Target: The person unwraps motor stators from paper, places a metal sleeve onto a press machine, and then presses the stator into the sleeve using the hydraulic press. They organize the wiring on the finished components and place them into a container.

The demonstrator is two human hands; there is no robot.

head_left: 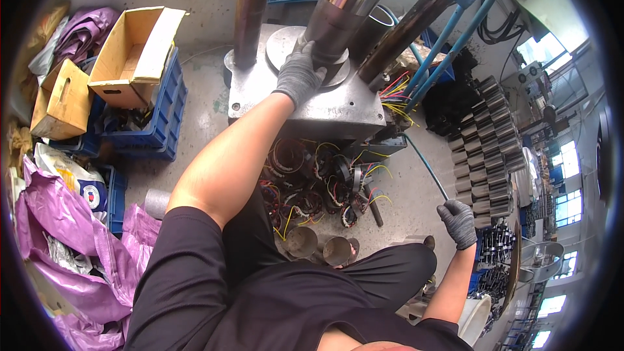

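Note:
My left hand [300, 77], in a grey glove, reaches forward to the foot of a shiny metal cylinder [338, 18]. Its fingers curve against the cylinder's lower side, just above a round metal plate [278, 44]. That plate lies on the thick grey base [260, 101] of a press with upright posts. To the right, my right hand [459, 223], also gloved, is closed around the end of a thin lever rod [426, 166]. The rod slants up to the front of the press base. The cylinder hides part of the left fingertips.
Under the press lie several wound coils [305, 201] with coloured wires, near two metal cups [301, 242]. Stacked metal tubes [484, 156] stand on the right. Blue crates [172, 110], a cardboard box [120, 94] and purple sheeting [71, 221] are on the left. Blue hoses [448, 58] run beside the press.

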